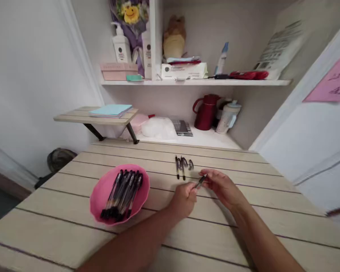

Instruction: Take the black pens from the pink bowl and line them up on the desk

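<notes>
The pen [200, 182] is in the air between the two hands, in front of the loose pens and above the wooden table [215, 241], and it lies in a slant, with its far end toward the right. The left hand [184, 197] is closed on the near end of this pen, with thumb and fingers together around it. The right hand [219, 186] has its fingertips pinched at the other end, as it seems; exactly how the thumb presses there is too small to tell. For working well on this pen, I judge that the left hand should be the steady one, firm but not squeezing, while the right fingers act along the line of the pen, without bending it sideways. A sudden pull could make a small part jump away, so a slow and even force is better. Beyond the hands, two pens [180, 168] lie side by side on the boards, and near them are small dark curved pieces [190, 164], which may be caps; it is wise that the wrists do not sweep over them. The pink bowl [95, 194], with a bundle of pens [124, 194] inside, stands well apart from the left hand, so the elbow and forearm should be careful of its rim.
</notes>
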### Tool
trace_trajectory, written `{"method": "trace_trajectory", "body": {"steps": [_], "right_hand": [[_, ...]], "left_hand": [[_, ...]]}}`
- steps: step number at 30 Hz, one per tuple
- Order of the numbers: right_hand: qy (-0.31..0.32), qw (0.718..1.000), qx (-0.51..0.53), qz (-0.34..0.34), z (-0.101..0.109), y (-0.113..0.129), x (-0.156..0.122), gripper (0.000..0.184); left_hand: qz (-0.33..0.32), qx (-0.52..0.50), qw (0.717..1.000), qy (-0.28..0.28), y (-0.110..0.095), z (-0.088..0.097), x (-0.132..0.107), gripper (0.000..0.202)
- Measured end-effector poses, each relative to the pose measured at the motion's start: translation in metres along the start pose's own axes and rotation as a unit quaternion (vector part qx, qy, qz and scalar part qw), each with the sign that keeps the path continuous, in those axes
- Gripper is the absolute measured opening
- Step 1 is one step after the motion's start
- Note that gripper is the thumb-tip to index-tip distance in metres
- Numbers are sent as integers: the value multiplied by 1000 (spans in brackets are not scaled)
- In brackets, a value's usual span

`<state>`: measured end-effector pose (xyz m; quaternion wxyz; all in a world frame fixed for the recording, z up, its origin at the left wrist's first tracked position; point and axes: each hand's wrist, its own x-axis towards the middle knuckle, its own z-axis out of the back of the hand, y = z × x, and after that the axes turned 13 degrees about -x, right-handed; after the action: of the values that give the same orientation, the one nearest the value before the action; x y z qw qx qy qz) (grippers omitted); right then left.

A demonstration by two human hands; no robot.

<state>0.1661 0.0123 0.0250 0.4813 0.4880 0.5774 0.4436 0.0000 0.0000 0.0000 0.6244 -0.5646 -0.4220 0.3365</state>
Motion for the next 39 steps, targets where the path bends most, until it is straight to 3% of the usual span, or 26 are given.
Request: {"method": "trace_trajectory", "body": {"steps": [4, 10, 17, 20, 22, 25, 29, 31, 35, 39], "right_hand": [[-27, 999, -18, 5, -1, -3, 2, 15], [0, 1000, -16, 7, -1, 2, -1, 24], [-35, 998, -56, 24, 0, -1, 0, 22], [-40, 997, -59, 30, -1, -2, 5, 29], [-80, 991, -105, 20, -1, -4, 13, 34], [-150, 950, -274, 6, -4, -4, 35, 32], [-184, 815, -550, 13, -12, 2, 72, 25], [-197, 767, -611, 1, -18, 4, 87, 28], [-208, 764, -611, -12, -25, 3, 104, 31], [-221, 778, -587, -21, -13, -1, 100, 17]], "left_hand": [[7, -3, 1000, -7, -1, -1, 0, 29], [10, 2, 1000, -7, -6, 0, -1, 28], [17, 5, 1000, -13, -9, -1, -2, 27], [26, -22, 999, -39, -8, 0, 0, 24], [47, -63, 994, -77, -6, 0, 3, 22], [84, -148, 976, -138, -4, 1, 7, 22], [107, -239, 951, -162, -4, 1, 10, 21], [111, -260, 946, -158, -4, 1, 10, 20], [110, -265, 945, -154, -2, 1, 10, 21], [107, -244, 953, -145, 3, 2, 11, 23]]}}
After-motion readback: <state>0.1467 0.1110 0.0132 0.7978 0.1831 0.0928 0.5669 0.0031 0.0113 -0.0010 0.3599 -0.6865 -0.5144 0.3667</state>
